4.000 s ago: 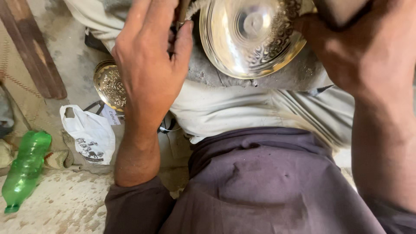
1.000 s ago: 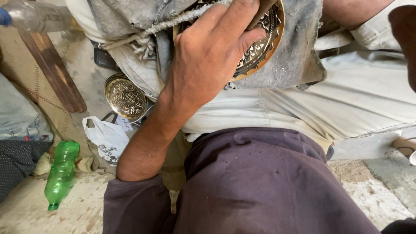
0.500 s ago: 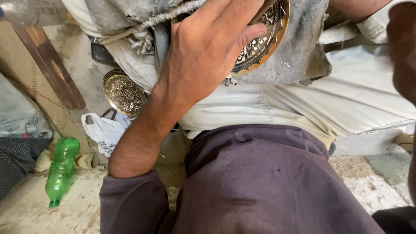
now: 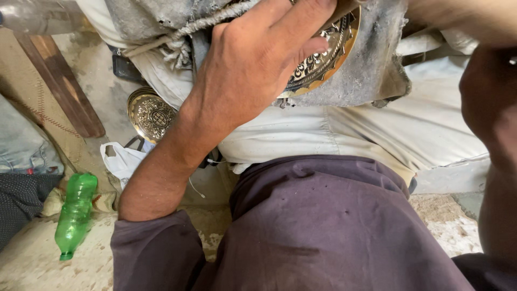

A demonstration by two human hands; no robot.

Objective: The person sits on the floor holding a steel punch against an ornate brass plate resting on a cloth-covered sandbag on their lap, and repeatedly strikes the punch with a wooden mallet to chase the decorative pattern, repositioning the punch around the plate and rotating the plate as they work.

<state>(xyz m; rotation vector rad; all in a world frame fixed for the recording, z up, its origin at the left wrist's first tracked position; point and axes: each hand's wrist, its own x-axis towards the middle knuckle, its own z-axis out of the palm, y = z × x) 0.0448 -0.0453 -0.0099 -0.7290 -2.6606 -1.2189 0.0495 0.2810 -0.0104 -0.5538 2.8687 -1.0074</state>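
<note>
**Left hand pressed on brass plate in lap, dusty floor around**

Left hand [image 4: 258, 70] lies spread over an engraved brass plate [image 4: 323, 59], fingers [image 4: 301, 21] flat on its face, holding it down rather than clenched. The plate rests on a grey cloth [image 4: 371, 59] across the person's lap, over pale trousers [image 4: 409, 129], at the top of the view. Right hand [image 4: 487, 102] is blurred at the right edge, well apart from the plate; cannot tell whether it grips anything. A purple shirt [image 4: 323, 226] fills the lower middle.

The floor [image 4: 32, 258] is rough, pale and dusty concrete. On it, a second round engraved brass plate [image 4: 151, 114] sits just below the left knee, near a white plastic bag [image 4: 121, 160]. A green plastic bottle [image 4: 75, 213] lies on its side lower left. A dark wooden plank [image 4: 67, 89] leans diagonally at upper left. Folded dark and blue fabric [image 4: 21, 172] lies at the left edge.
</note>
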